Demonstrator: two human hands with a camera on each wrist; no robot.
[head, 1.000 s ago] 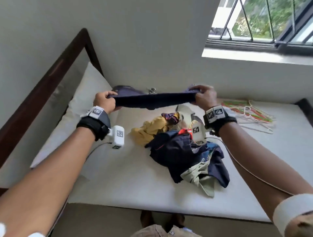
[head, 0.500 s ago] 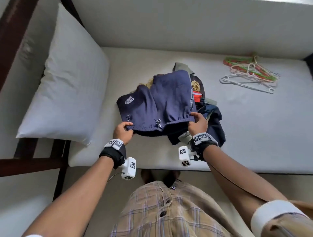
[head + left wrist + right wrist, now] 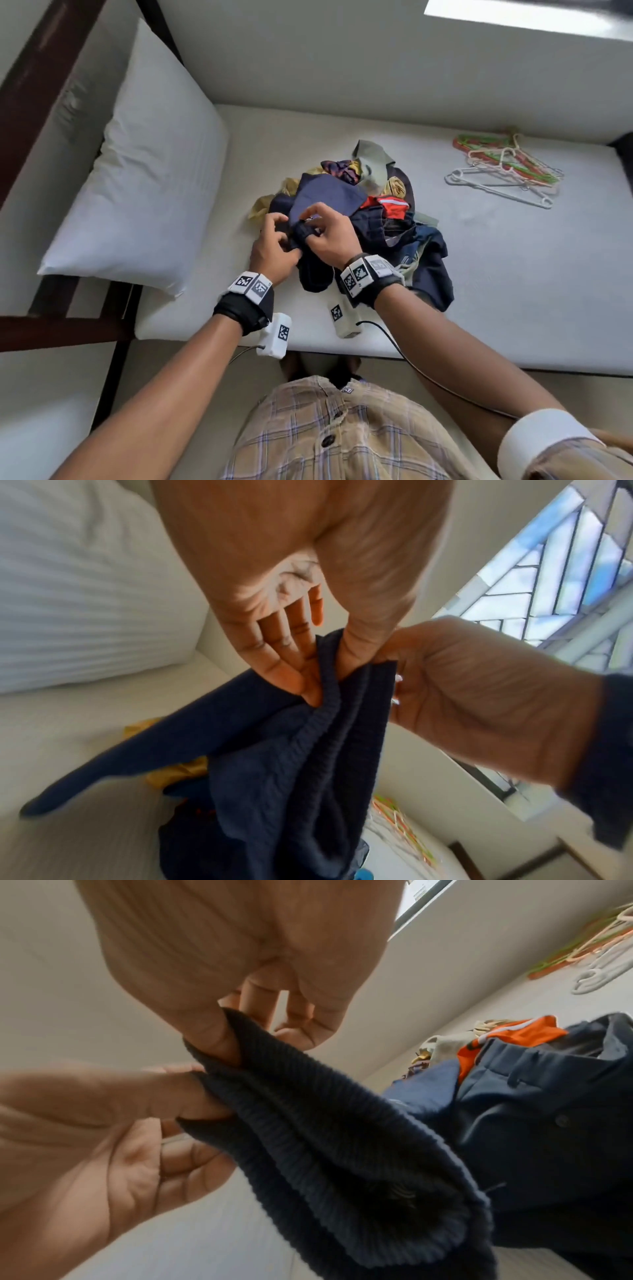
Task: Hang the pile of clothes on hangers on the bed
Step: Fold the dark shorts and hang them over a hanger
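Note:
Navy shorts (image 3: 325, 198) lie folded in half over the near left of the clothes pile (image 3: 394, 219) on the bed. My left hand (image 3: 274, 246) and right hand (image 3: 329, 236) meet at the ribbed waistband (image 3: 329, 712), and each pinches it between thumb and fingers. In the right wrist view my right hand (image 3: 236, 1042) pinches the bunched waistband (image 3: 308, 1118) from above, and the left hand (image 3: 103, 1123) holds it from the left. A heap of coloured plastic hangers (image 3: 507, 168) lies on the mattress far right, away from both hands.
A white pillow (image 3: 144, 164) lies at the left end of the white mattress (image 3: 513, 291). A dark wooden bed frame (image 3: 51, 329) runs along the left. The wall (image 3: 342, 51) closes the far side. Orange and navy garments (image 3: 514, 1069) sit in the pile.
The shorts were held stretched wide by the waistband; both hands have come together, folding the waistband in half over the pile. The head view tipped downward.

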